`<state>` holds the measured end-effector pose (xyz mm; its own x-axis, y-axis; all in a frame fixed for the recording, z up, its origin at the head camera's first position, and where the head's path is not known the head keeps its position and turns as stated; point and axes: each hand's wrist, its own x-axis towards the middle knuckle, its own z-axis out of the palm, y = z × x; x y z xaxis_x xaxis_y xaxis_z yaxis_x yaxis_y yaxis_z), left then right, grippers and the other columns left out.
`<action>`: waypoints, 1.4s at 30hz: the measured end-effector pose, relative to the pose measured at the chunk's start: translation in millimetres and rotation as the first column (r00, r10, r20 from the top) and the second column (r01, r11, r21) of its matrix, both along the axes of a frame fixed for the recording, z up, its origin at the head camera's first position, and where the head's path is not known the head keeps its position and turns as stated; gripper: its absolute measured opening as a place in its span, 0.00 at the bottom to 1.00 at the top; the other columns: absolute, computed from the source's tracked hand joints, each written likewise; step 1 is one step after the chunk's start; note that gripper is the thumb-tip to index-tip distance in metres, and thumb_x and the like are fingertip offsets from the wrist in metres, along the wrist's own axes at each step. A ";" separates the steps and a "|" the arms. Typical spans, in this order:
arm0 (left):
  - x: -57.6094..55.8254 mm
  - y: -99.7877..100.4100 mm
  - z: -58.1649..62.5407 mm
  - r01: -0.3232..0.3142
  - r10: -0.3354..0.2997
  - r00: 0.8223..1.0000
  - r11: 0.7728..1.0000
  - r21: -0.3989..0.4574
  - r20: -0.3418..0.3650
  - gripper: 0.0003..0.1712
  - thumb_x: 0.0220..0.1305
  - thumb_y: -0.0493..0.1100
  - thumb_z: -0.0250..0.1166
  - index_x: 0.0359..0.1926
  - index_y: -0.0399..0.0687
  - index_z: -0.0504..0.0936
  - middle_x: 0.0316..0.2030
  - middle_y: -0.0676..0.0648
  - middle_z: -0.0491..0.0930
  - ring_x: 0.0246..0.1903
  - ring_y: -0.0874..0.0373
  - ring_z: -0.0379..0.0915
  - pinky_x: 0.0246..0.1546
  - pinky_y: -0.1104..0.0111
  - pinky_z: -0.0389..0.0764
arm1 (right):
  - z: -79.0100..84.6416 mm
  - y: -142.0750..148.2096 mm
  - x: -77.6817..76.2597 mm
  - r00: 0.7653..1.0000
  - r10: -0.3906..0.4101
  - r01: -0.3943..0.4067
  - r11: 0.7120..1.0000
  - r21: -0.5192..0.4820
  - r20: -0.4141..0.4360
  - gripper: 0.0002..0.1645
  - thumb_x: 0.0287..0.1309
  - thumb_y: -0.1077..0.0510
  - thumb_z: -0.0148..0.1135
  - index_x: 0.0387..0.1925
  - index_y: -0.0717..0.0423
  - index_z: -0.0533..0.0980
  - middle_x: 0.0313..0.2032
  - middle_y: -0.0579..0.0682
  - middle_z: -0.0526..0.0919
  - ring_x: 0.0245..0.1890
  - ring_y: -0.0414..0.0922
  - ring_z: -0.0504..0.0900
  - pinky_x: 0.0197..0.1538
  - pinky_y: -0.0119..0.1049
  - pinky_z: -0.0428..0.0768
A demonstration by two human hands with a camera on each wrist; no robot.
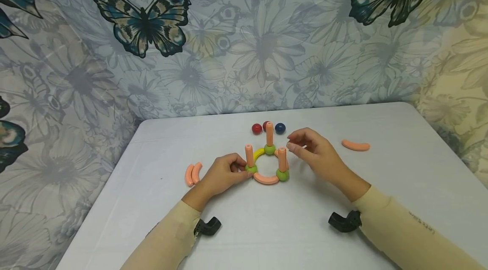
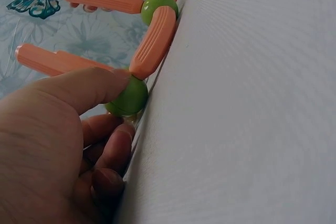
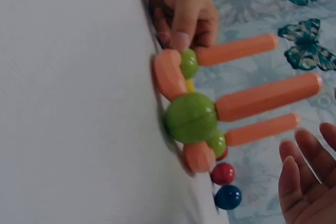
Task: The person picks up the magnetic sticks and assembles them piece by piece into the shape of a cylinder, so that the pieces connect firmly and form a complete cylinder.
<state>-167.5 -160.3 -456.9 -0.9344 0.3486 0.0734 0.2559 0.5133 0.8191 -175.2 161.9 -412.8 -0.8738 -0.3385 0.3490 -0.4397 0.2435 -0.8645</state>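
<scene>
On the white table a ring-shaped toy is built from green balls and curved pieces, with three upright orange sticks. My left hand (image 1: pixel 225 174) pinches the left green ball (image 2: pixel 132 98), its thumb on top in the left wrist view. From that ball rises one orange stick (image 1: pixel 249 155). A curved orange piece (image 1: pixel 266 179) joins it to the right green ball (image 3: pixel 191 118); a yellow curved piece (image 1: pixel 259 153) runs toward the back green ball (image 1: pixel 269 149). My right hand (image 1: pixel 320 158) hovers right of the ring, fingers loosely bent, with nothing held.
Behind the ring lie a red ball (image 1: pixel 257 128), another partly hidden red one, and a blue ball (image 1: pixel 280 128). Two curved orange pieces (image 1: pixel 189 175) lie beside my left forearm. A further curved orange piece (image 1: pixel 356 145) is at the right. A butterfly-patterned wall (image 1: pixel 263 50) borders the table.
</scene>
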 end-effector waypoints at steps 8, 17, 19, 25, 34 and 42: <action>-1.0 -0.4 0.1 -0.013 0.013 1.000 0.999 0.038 -0.002 0.13 0.66 0.46 0.80 0.48 0.52 0.88 0.36 0.53 0.83 0.28 0.58 0.73 0.28 0.68 0.74 | 0.9 5.9 -31.3 0.993 -0.116 0.116 0.993 0.024 0.012 0.16 0.80 0.55 0.65 0.59 0.61 0.78 0.49 0.55 0.84 0.46 0.53 0.84 0.43 0.34 0.81; 2.1 2.6 1.8 -0.060 0.057 0.998 0.986 0.158 0.023 0.18 0.66 0.48 0.81 0.52 0.53 0.86 0.31 0.48 0.78 0.28 0.56 0.70 0.27 0.68 0.71 | -17.5 0.8 -73.1 0.971 -0.187 0.174 0.980 0.097 0.146 0.28 0.77 0.50 0.69 0.67 0.61 0.75 0.58 0.58 0.81 0.56 0.56 0.80 0.46 0.45 0.82; 2.5 3.8 2.8 -0.058 0.054 0.998 0.979 0.197 0.027 0.18 0.66 0.47 0.81 0.54 0.54 0.86 0.29 0.47 0.77 0.25 0.56 0.68 0.25 0.68 0.70 | -23.1 -4.2 -81.9 0.963 -0.189 0.173 0.980 0.094 0.192 0.29 0.77 0.50 0.70 0.68 0.61 0.74 0.60 0.58 0.79 0.57 0.57 0.80 0.47 0.46 0.83; 2.7 6.2 3.2 -0.041 0.035 0.999 0.961 0.272 0.027 0.18 0.67 0.44 0.79 0.56 0.52 0.88 0.29 0.46 0.80 0.22 0.58 0.67 0.22 0.69 0.68 | -38.3 -22.7 -101.4 0.950 -0.178 0.148 0.980 0.132 0.258 0.30 0.75 0.53 0.71 0.70 0.59 0.73 0.65 0.59 0.75 0.60 0.58 0.78 0.53 0.51 0.82; 1.6 8.8 3.2 -0.037 0.027 0.999 0.954 0.297 0.036 0.15 0.67 0.39 0.79 0.53 0.46 0.89 0.42 0.47 0.85 0.29 0.56 0.72 0.24 0.71 0.70 | -43.7 -35.0 -109.2 0.985 -0.127 0.085 0.947 0.309 0.118 0.27 0.73 0.57 0.72 0.70 0.55 0.78 0.63 0.58 0.76 0.61 0.59 0.76 0.66 0.58 0.74; 2.2 9.0 4.3 -0.041 0.027 0.998 0.957 0.287 0.051 0.13 0.68 0.40 0.78 0.51 0.45 0.89 0.35 0.43 0.83 0.26 0.57 0.72 0.23 0.71 0.72 | -45.3 -34.6 -106.4 0.981 -0.128 0.074 0.942 0.329 0.146 0.22 0.72 0.58 0.72 0.63 0.56 0.80 0.55 0.57 0.83 0.54 0.56 0.78 0.61 0.55 0.76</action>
